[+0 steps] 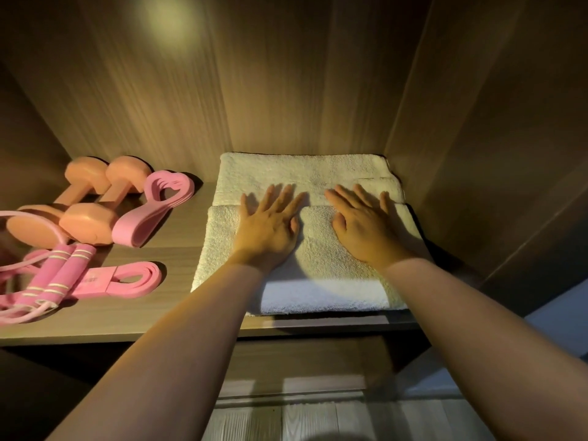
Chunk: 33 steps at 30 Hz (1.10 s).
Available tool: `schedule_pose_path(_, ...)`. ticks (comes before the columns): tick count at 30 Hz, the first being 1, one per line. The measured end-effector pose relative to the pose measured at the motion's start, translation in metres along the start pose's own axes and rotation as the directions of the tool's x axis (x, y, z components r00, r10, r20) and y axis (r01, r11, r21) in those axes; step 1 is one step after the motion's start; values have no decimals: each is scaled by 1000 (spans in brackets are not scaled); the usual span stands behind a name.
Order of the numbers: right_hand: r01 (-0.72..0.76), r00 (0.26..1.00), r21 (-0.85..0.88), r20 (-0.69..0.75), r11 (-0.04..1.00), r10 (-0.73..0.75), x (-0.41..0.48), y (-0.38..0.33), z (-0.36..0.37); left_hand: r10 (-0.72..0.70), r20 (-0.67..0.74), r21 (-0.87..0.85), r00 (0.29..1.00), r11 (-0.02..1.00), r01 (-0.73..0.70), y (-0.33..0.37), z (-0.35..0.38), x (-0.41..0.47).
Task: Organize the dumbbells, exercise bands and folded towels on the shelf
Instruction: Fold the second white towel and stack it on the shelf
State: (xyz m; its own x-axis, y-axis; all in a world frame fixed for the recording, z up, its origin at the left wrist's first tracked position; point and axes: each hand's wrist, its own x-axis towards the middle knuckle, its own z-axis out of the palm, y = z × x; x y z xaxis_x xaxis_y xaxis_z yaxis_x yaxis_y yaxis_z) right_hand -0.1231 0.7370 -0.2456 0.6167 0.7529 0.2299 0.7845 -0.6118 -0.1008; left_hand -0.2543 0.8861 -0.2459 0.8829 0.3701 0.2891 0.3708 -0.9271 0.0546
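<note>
Towel position: the near cream terry folded towel [318,265] lies at the right end of the wood-grain shelf board [178,237], at 12 o'clock from the person. Its front edge sits just inside the shelf lip.
Second towel: a far cream folded towel [302,170] lies at 12 o'clock from the near one, against the back panel. The near towel appears to overlap its front edge.
Key relation: the fold edge between the two towels runs 9 to 3 o'clock, under the fingers of both hands. The two towels together run 6 to 12 o'clock into the shelf.
Left hand [270,224]: laid flat, fingers straight and spread. The palm is on the near towel and the fingertips reach across the fold edge. Nothing is gripped.
Right hand [366,227]: laid flat likewise, just beside the left at 3 o'clock, fingertips on the far towel. Nothing is gripped.
Nearer hand: neither; both are level on the towels.
Other task items: two peach dumbbells [73,202] and a pink heart-shaped looped band [152,211] lie at 9 o'clock, well apart from the towels. A flat pink band [127,278] lies at 8 o'clock.
Judged step: towels being pressed or squared.
</note>
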Motion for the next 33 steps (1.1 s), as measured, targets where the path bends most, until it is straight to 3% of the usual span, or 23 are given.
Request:
schedule_pose_path(4,-6,1000,-21,17,1000,6,6,-1,-3,-13,21,-50,1000,999,14,-1,0,7)
schedule_pose_path(8,-31,1000,-41,-4,999,31,1,-2,-3,-43,1,24,999,999,43,0,1,6)
schedule_pose_path(12,-249,968,-121,12,961,252,1,-4,-5,-230,16,135,973,965,226,0,1,3)
schedule_pose_path(17,-441,894,-43,67,896,443,1,-8,-5,-378,12,126,926,919,374,1,0,-1)
schedule_pose_path(25,-430,898,-73,67,900,435,5,-4,-7,-372,32,122,928,923,366,1,-2,-1)
schedule_pose_path(33,-246,951,-63,178,967,254,-9,13,-25,-301,42,49,953,953,299,-4,-9,-3)
